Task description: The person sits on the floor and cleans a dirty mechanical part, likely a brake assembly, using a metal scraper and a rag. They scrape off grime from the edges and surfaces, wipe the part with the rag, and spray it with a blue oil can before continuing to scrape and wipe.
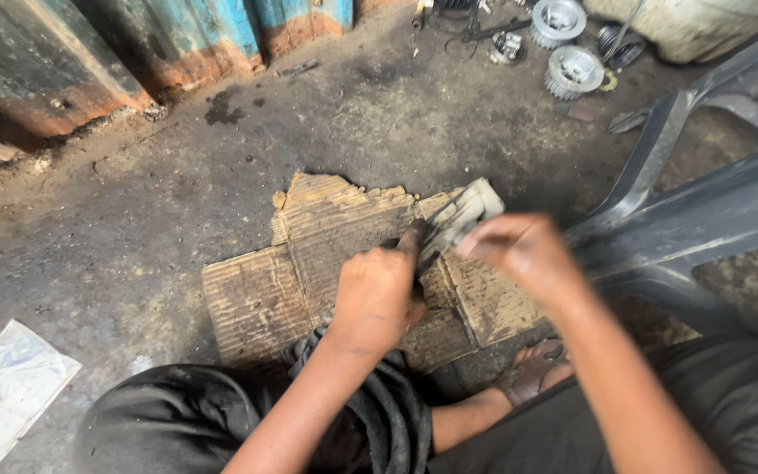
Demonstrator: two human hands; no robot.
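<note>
Grimy workshop floor (133,219), torn cardboard (309,254), left hand (377,298) and blurred right hand (519,254), fingers closed around grey metal part (467,212)

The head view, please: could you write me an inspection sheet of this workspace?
Surface: dirty concrete floor, torn cardboard sheet laid on it.
Job's things: pale metal part, blurred, over the cardboard.
Clutter: toothed metal wheels, crumpled plastic sheet.
Grippers: left hand closed, contents hidden; right hand shut on the part.
Cables: black rubber hose across the lap.
Surroundings: rusty blue metal panels, grey plastic chair.
</note>
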